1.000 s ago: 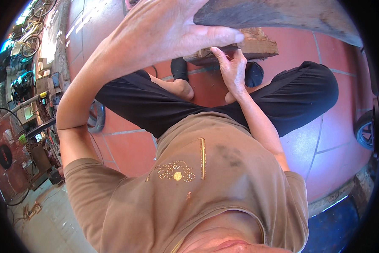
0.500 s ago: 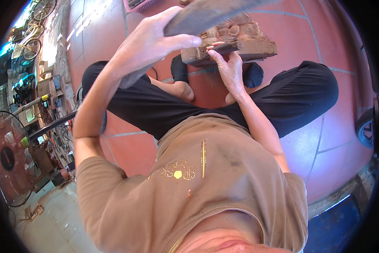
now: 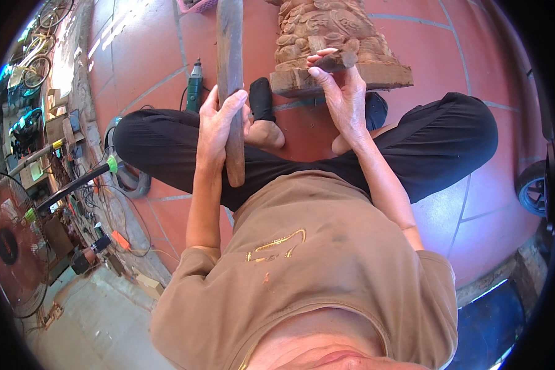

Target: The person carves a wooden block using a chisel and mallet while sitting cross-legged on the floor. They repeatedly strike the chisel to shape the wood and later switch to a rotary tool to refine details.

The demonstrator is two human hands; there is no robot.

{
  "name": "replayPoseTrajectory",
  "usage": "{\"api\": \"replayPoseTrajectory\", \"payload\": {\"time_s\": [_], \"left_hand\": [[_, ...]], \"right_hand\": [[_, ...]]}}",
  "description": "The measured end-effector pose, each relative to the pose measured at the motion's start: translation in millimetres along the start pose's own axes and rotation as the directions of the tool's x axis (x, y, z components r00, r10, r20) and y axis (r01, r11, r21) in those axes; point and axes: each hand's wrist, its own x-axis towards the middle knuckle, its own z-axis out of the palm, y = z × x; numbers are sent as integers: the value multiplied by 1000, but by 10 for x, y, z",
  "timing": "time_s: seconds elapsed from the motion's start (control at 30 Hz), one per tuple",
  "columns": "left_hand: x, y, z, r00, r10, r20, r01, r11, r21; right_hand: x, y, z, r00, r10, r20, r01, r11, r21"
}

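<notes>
My left hand [image 3: 214, 128] is closed round the lower part of a wooden mallet [image 3: 230, 55], a long brown bar standing lengthwise in front of my left thigh. A carved wooden piece [image 3: 327, 26] with raised, rounded relief lies on the floor ahead, its thick plain edge [image 3: 382, 75] toward me. Over that near edge, my right hand [image 3: 346, 102] holds a chisel [image 3: 334, 63] by its dark handle between thumb and fingers. The chisel's blade cannot be made out. The mallet is apart from both the chisel and the carving.
A green rotary power tool [image 3: 194, 86] stands on the red tiles left of the mallet. A pink basket [image 3: 197, 6] is at the far edge. On the left are a fan [image 3: 9, 246], cables and clutter; a wheel [image 3: 532, 188] is at right. My black-trousered legs [image 3: 438, 145] spread around the work.
The mallet has swung left and toward me, from slanting over the carving to standing lengthwise beside it. My left hand came down with it. My right hand still holds the chisel, shifted only slightly.
</notes>
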Motion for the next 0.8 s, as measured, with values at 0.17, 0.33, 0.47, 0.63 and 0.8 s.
{"api": "replayPoseTrajectory", "payload": {"time_s": [0.17, 0.33, 0.47, 0.63, 0.8], "left_hand": [[5, -236, -32, 994, -83, -72, 74, 990, -116], [36, -444, -156, 985, -141, -95, 126, 981, -149], [13, -548, -236, 976, -176, -129, 153, 974, -169], [-30, -602, -254, 969, -180, -167, 154, 975, -159], [-45, -594, -226, 964, -196, -182, 163, 969, -183]], "right_hand": [[68, -52, 223, 988, -99, 118, 132, 939, -319], [-22, 14, 558, 869, -307, 388, 468, 765, -442], [-70, 197, 797, 806, -351, 477, 573, 664, -479], [-63, 269, 840, 779, -369, 507, 611, 629, -480], [-8, 256, 850, 794, -375, 478, 584, 688, -431]]}}
